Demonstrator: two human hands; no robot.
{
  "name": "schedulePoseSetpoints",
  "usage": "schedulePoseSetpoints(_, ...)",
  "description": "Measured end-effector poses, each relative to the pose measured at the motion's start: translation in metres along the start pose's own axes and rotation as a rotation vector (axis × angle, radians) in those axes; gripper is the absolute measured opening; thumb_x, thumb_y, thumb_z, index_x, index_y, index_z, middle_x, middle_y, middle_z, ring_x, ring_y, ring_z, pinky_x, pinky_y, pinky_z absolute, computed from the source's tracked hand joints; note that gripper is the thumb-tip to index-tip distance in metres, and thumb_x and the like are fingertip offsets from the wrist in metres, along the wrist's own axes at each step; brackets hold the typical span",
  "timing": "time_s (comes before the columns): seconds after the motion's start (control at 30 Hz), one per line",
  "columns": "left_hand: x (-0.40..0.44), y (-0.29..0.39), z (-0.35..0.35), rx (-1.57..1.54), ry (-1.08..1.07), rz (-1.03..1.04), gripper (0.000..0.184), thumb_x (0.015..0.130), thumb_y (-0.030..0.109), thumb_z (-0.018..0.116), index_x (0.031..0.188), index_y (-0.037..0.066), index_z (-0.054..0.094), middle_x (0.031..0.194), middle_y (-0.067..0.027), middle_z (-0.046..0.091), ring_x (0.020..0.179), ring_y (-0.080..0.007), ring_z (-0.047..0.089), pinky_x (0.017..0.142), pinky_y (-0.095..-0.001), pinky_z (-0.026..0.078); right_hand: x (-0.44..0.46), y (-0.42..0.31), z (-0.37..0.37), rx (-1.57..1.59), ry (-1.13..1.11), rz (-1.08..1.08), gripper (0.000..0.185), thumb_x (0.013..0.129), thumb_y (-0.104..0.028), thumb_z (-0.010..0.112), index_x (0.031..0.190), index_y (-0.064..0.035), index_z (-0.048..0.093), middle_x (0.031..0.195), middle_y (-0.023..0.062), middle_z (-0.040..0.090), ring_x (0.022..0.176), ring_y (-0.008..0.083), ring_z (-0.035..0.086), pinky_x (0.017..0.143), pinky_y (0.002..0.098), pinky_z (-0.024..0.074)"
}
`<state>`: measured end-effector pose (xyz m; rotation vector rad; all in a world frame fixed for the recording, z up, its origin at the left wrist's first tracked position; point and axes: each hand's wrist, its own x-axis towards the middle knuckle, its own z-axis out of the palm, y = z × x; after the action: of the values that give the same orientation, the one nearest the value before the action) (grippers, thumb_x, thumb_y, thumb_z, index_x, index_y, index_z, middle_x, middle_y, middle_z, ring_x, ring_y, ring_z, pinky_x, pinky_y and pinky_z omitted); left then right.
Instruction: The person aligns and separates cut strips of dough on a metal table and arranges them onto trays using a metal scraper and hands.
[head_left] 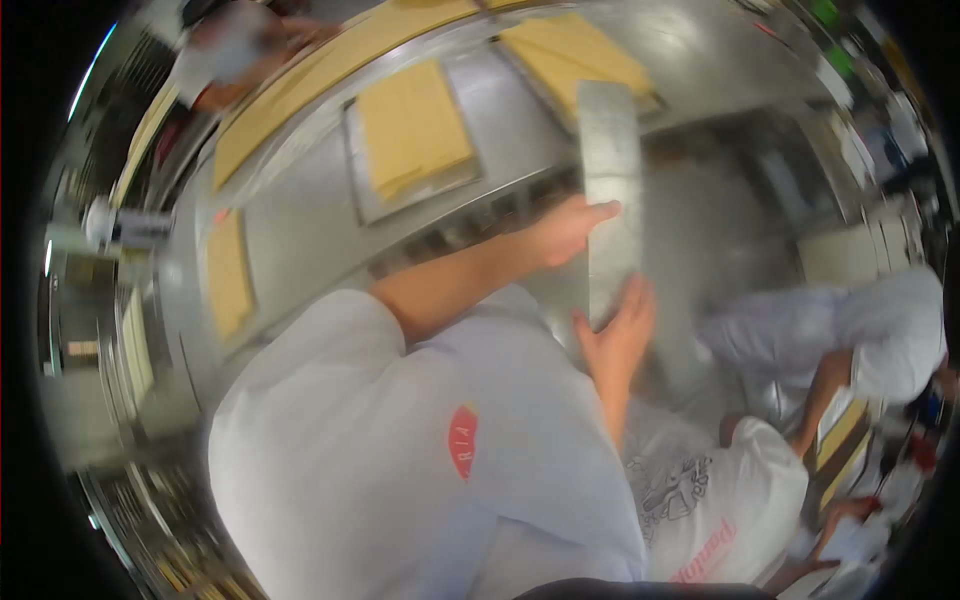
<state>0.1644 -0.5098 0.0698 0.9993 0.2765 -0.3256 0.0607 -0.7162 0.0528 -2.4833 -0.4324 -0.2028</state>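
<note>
A long grey metal tray (612, 140) extends away from me, tilted and partly smeared by motion. My left hand (572, 232) is closed on its left edge about halfway along, the thumb lying on the metal. Around the near end is my right hand (622, 330), with the thumb on the left and fingers along the right side. Just beyond the far end, a yellow dough-like slab (575, 55) lies on a tray on the steel table (300, 240). Another yellow slab (415, 125) rests on a tray left of my hands.
A long yellow strip (330, 75) runs along the table's far side, where a person (235, 50) stands. A smaller yellow piece (230, 275) lies at the left. Close on my right, people in white (830, 325) bend over trays. Grey floor (700, 220) shows beyond my hands.
</note>
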Motion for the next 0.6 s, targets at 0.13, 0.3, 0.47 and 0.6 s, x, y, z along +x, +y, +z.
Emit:
schedulePoseSetpoints(0.13, -0.056, 0.009, -0.04, -0.112, 0.094, 0.037, 0.046, 0.11, 0.035, 0.064, 0.141, 0.0, 0.062, 0.138, -0.0126, 0.068, 0.126, -0.0246, 0.066, 0.107, -0.0444, 0.053, -0.003, -0.033, 0.018, 0.134, -0.125, -0.088, 0.11, 0.074, -0.023, 0.091, 0.166, -0.0061, 0.032, 0.156, 0.0297, 0.042, 0.139, 0.0483, 0.049, 0.113, 0.0546, 0.0459)
schedulePoseSetpoints(0.3, -0.104, 0.017, -0.103, 0.089, 0.101, 0.042, 0.052, 0.115, 0.043, 0.053, 0.141, -0.001, 0.061, 0.132, -0.0137, 0.071, 0.117, -0.022, 0.07, 0.101, -0.0406, 0.058, -0.018, -0.066, 0.039, 0.247, -0.179, -0.018, 0.104, 0.071, -0.015, 0.088, 0.163, -0.0067, 0.039, 0.146, 0.023, 0.05, 0.135, 0.0444, 0.054, 0.11, 0.0518, 0.0492)
schedulePoseSetpoints(0.47, -0.161, 0.051, -0.265, 0.544, 0.315, 0.314, 0.048, 0.115, 0.042, 0.053, 0.138, 0.002, 0.066, 0.117, -0.0107, 0.075, 0.106, -0.0181, 0.071, 0.091, -0.0353, 0.061, -0.041, -0.105, 0.083, 0.279, -0.108, 0.039, 0.097, 0.066, -0.009, 0.085, 0.157, -0.0087, 0.05, 0.142, 0.0175, 0.055, 0.129, 0.0412, 0.059, 0.103, 0.0478, 0.0529)
schedulePoseSetpoints(0.6, -0.218, 0.05, -0.416, 0.605, 0.89, 0.323, 0.037, 0.11, 0.026, 0.057, 0.137, 0.005, 0.069, 0.107, -0.0073, 0.076, 0.098, -0.0154, 0.071, 0.085, -0.0313, 0.059, -0.058, -0.14, 0.124, 0.279, -0.031, 0.094, 0.095, 0.067, -0.005, 0.085, 0.156, -0.0079, 0.051, 0.139, 0.014, 0.054, 0.124, 0.034, 0.06, 0.093, 0.0433, 0.0553)
